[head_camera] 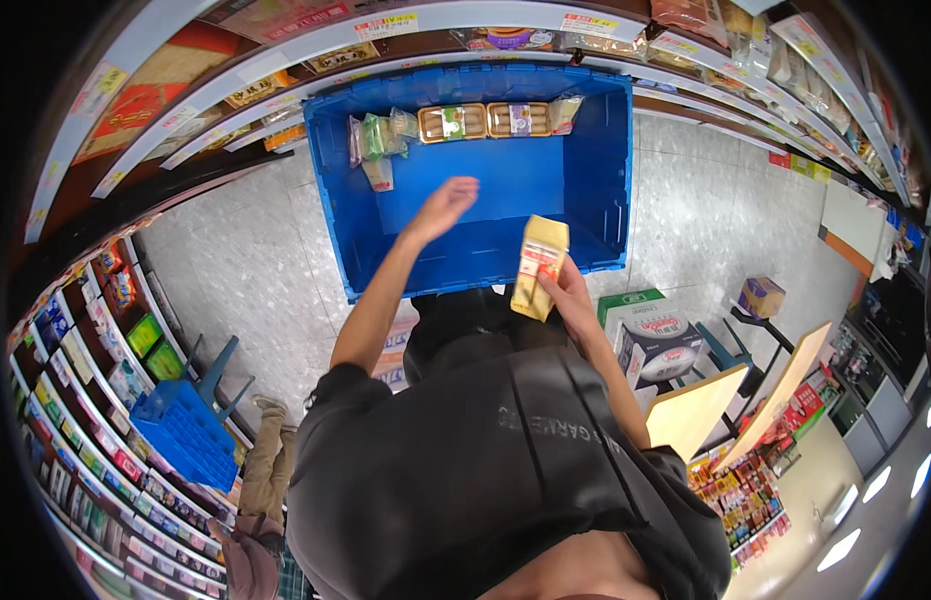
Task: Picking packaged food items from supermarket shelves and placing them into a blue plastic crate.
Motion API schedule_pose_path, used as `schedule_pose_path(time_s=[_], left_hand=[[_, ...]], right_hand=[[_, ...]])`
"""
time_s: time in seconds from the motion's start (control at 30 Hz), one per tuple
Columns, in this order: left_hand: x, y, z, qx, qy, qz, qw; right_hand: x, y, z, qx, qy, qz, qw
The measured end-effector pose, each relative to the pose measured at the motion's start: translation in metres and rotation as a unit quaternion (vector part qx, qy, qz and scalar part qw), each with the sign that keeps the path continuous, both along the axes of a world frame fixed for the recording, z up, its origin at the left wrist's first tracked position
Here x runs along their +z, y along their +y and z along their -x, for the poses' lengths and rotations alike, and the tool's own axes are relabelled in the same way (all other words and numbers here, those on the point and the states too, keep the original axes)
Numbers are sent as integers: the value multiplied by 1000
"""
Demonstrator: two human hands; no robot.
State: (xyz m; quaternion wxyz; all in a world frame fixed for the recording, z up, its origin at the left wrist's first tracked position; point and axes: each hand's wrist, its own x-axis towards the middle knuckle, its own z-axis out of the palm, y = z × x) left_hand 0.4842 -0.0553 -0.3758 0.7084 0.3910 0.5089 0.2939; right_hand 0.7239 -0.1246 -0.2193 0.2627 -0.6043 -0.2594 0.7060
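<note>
My right hand (567, 289) grips a yellow and cream food package (540, 262) over the near rim of a blue plastic crate (597, 180). Above the crate's floor, my left hand (452, 202) is slightly blurred, with nothing in it and its fingers partly bent. Along the crate's far wall lie two trays of food, one with a green and white label (452, 122) and one with a purple label (519, 119). A pale packet (565, 115) stands to their right. Green and clear bags (377, 136) are at the left, with a small pale packet (378, 175) below them.
Stocked store shelves (465, 60) curve around the far side, with more shelves (98, 420) at the left. A blue basket (186, 431) and a person in brown trousers (267, 457) are at lower left. Cartons (657, 341) and wooden boards (698, 409) stand at the right.
</note>
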Motion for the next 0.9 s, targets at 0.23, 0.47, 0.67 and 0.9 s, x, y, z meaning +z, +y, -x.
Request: schedule_pose_path(time_s=[0.23, 0.47, 0.67, 0.9], left_hand=[[145, 8, 5, -212, 72, -129, 966], [124, 22, 48, -200, 266, -186, 924], [14, 31, 58, -102, 492, -206, 840], [-68, 45, 87, -230, 640, -118, 723]], right_hand=[[-36, 31, 41, 157, 58, -124, 978], [-43, 24, 29, 199, -150, -203, 947], [-58, -46, -61, 5, -95, -27, 995], [-52, -159, -129, -167, -154, 187, 956]])
